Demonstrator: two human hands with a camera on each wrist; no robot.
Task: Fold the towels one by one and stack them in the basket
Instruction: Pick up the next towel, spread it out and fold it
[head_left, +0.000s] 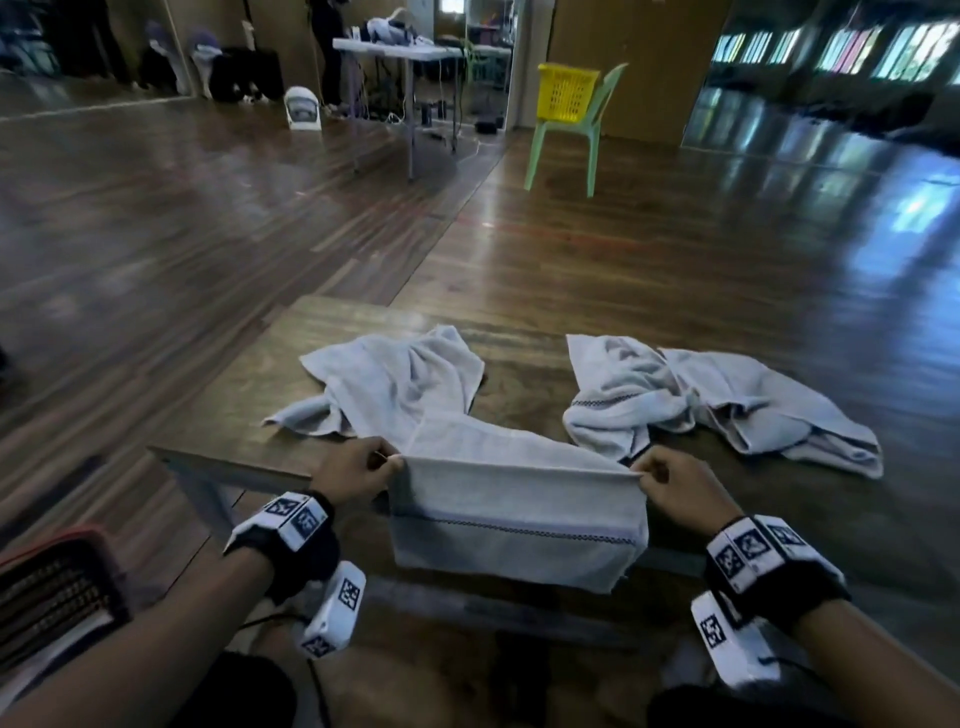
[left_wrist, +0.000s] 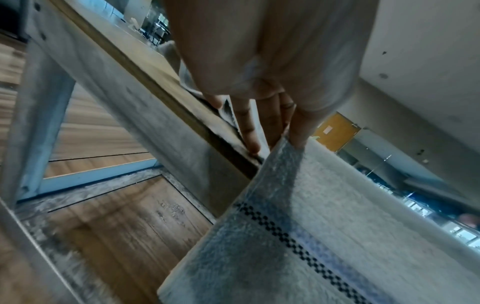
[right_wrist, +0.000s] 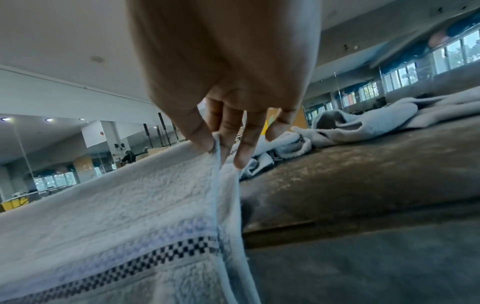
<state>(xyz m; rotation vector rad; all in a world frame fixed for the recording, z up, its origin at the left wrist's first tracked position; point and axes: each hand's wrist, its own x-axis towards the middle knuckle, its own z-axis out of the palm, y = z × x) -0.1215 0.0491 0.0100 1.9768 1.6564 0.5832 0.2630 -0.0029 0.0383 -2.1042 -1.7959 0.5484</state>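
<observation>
- Our left hand (head_left: 358, 470) pinches the left end of a folded edge of the pale grey towel (head_left: 514, 519), and our right hand (head_left: 675, 486) pinches the right end, so the fold is stretched level between them at the near edge of the wooden table (head_left: 311, 338).
- In the left wrist view the thumb (left_wrist: 302, 131) presses the towel's corner against fingers that are mostly hidden behind the cloth; the right wrist view shows thumb (right_wrist: 200, 133) and forefinger closed on the hem, the other fingers hanging loose.
- The front flap of the held towel hangs down past the table edge and hides what is behind it; its far part trails back over the tabletop and seems to be one piece with the crumpled cloth (head_left: 395, 384) at left centre, though the folds make this hard to settle.
- We count two more heaps on the right: a bunched towel (head_left: 623, 400) and, touching it, a flatter one (head_left: 779, 410) whose far corner reaches the table's right side.
- One checkered stripe (head_left: 514, 530) runs across the hanging flap.
- A basket (head_left: 57, 582) with a reddish rim sits low at our left, cut off by the frame, its contents unreadable.
- A yellow basket (head_left: 566, 91) rests on a green chair (head_left: 571, 140) far across the room, well apart from the table.
</observation>
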